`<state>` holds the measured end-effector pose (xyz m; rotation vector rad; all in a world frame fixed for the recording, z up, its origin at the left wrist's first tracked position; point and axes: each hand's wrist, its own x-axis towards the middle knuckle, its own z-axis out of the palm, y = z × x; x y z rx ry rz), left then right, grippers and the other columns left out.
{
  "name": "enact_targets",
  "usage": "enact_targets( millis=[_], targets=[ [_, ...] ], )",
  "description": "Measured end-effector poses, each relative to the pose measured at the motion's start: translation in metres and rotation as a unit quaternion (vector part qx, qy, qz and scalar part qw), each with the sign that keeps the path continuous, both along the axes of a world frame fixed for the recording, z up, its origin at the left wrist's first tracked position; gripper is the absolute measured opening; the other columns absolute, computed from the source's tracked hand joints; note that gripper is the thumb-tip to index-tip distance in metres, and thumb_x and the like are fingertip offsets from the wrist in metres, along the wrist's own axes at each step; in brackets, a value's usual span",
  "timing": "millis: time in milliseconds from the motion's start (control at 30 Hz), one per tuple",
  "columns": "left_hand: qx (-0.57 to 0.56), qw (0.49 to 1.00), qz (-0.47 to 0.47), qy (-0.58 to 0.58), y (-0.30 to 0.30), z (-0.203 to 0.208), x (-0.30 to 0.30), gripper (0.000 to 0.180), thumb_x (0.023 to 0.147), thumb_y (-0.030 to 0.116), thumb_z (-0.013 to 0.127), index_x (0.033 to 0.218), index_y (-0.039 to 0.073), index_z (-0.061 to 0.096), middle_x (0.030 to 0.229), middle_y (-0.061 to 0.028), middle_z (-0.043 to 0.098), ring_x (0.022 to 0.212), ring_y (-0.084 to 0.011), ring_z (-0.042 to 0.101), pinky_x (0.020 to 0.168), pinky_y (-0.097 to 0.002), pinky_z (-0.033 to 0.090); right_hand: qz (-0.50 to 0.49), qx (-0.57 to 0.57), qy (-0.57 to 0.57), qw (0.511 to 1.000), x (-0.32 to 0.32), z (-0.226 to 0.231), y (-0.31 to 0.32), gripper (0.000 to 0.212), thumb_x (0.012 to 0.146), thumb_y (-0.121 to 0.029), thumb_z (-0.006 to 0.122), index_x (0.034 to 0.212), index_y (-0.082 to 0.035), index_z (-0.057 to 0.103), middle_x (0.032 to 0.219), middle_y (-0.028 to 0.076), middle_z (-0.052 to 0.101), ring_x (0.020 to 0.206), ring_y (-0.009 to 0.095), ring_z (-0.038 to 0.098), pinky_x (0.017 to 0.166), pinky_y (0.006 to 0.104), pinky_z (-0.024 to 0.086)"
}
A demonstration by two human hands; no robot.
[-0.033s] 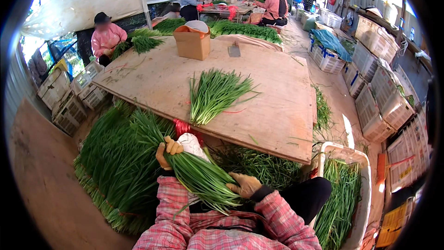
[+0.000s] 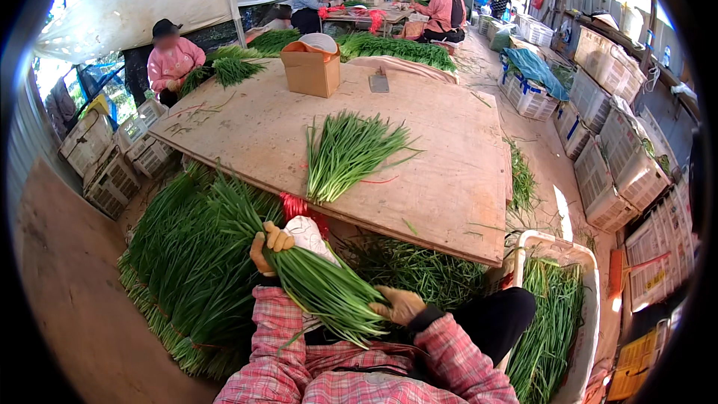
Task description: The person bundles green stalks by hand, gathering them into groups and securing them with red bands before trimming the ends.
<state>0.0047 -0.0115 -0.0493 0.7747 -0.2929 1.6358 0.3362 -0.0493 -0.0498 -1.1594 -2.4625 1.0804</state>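
My left hand [image 2: 271, 247], in a tan glove, is closed round the middle of a bunch of chives [image 2: 323, 284] held over my lap. The leaves fan out to the upper left, and the stalk ends slant down to the right. At those ends my right hand [image 2: 400, 305], gloved too, has its fingers curled against the stalks; the fingertips are partly hidden. A smaller heap of chives [image 2: 348, 157] lies on the wooden board table [image 2: 441, 202] in front of me. A large stack of tied chive bundles [image 2: 191, 262] is piled on my left.
A white crate [image 2: 591, 307] of loose chives stands at my right. Red ties [image 2: 295, 206] hang at the table's near edge. A cardboard box [image 2: 310, 75] sits at the far side. Stacked crates [image 2: 613, 164] line the right wall. Several people work farther back.
My right hand has shifted slightly up and to the right along the stalk ends. The left hand keeps its hold on the bunch, almost unmoved.
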Motion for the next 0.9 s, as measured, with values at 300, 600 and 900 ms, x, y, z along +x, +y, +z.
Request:
enact_targets(
  millis=[300,600,900],
  targets=[
    [-0.067,0.995,0.055,-0.046,-0.022,-0.004,-0.012,0.019,0.090,0.021,0.046,0.098,0.005,0.051,0.060,0.0060,0.036,0.052,-0.0058,0.033,0.056,-0.0240,0.030,-0.340,-0.100,0.236,0.905,0.050,-0.051,-0.042,0.032,0.093,-0.025,0.050,0.073,-0.001,0.059,0.059,0.012,0.056,0.054,0.015,0.053,0.051,0.0304,0.041],
    [-0.036,0.998,0.035,-0.028,-0.009,-0.008,-0.011,0.025,0.093,0.017,0.043,0.109,0.001,0.049,0.067,0.0015,0.040,0.059,-0.0094,0.038,0.061,-0.0268,0.032,-0.218,0.103,0.065,0.968,0.052,0.010,-0.029,0.044,0.079,-0.040,0.063,0.102,-0.003,0.062,0.094,0.019,0.063,0.087,0.035,0.061,0.074,0.0400,0.049],
    [-0.054,0.992,0.106,-0.049,-0.006,-0.010,-0.005,0.024,0.093,0.017,0.043,0.109,0.000,0.048,0.068,0.0000,0.039,0.063,-0.0121,0.038,0.066,-0.0294,0.035,-0.244,-0.329,0.401,0.819,0.009,0.015,-0.038,0.036,0.081,-0.016,0.068,0.111,0.002,0.059,0.096,0.007,0.062,0.083,0.013,0.057,0.071,0.0241,0.048]
  ],
)
